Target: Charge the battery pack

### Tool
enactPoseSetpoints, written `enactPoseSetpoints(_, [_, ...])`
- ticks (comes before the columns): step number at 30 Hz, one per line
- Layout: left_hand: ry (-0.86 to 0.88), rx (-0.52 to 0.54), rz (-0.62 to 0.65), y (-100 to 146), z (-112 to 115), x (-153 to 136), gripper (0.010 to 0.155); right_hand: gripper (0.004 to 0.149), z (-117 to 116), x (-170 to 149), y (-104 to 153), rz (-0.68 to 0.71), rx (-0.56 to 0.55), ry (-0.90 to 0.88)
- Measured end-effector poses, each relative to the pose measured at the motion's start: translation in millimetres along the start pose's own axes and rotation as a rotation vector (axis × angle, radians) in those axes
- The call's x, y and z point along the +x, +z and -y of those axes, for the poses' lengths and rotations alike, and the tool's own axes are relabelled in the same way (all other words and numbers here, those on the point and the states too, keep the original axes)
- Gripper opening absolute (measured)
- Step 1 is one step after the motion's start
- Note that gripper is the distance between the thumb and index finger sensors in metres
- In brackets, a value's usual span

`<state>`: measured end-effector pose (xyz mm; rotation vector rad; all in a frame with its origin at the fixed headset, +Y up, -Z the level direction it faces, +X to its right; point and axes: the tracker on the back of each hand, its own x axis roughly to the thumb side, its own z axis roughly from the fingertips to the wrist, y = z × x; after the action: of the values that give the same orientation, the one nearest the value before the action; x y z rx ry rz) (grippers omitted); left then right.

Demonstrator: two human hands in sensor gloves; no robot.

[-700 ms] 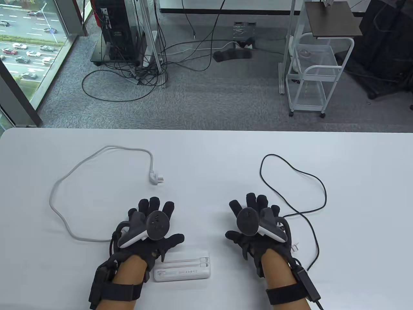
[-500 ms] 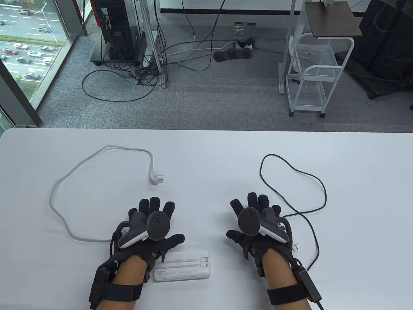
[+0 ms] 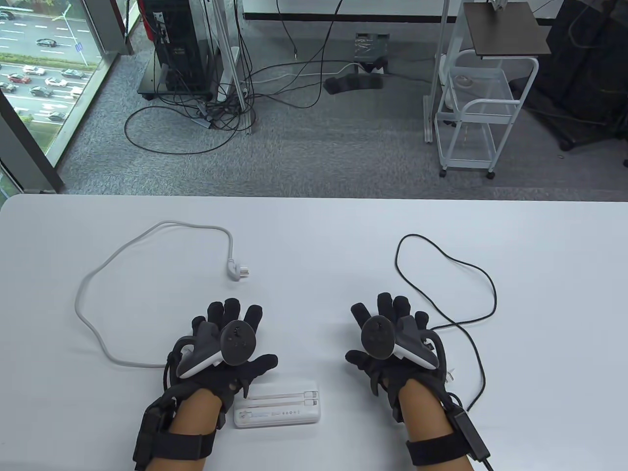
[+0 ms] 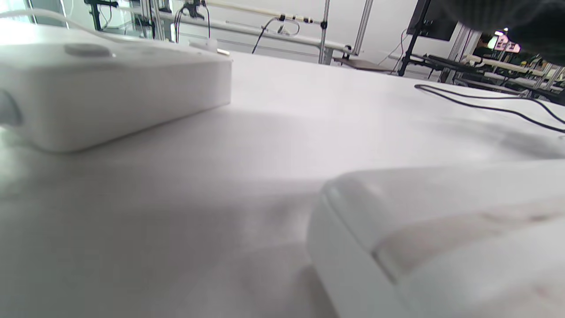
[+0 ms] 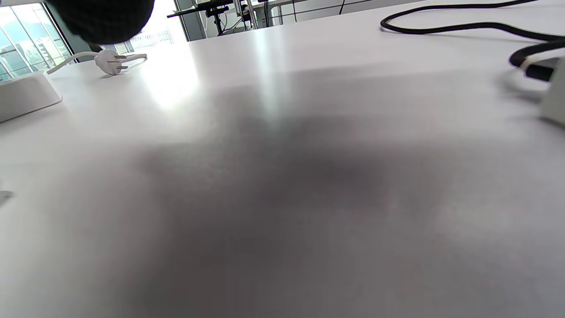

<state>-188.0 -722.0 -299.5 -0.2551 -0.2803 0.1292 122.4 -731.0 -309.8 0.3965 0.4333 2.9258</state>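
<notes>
Resting flat and empty on the counter [image 3: 314,235], fingers spread, both hands — left hand [image 3: 223,351], right hand [image 3: 392,346] — have yet to begin; next, likely gripping the battery pack [image 3: 278,404] between the wrists.

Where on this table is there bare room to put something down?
Bare patches: the middle strip between the white plug and the black cable loop, and the far band along the table edge. It is crowded near the front, where the left hand, right hand and battery pack lie.
</notes>
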Motion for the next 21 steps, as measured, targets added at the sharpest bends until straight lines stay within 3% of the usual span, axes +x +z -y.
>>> enactPoseSetpoints(11, [0.128, 0.102, -0.256, 7.6, -6.1, -67.0, 0.101, 0.086, -2.5, -4.1, 9.5, -0.009, 0.032, -0.032])
enactPoseSetpoints(21, [0.052, 0.025, -0.345, -0.6, 5.6, -78.5, 0.099, 0.085, -2.6, -0.3, 11.3, -0.024, 0.048, 0.001])
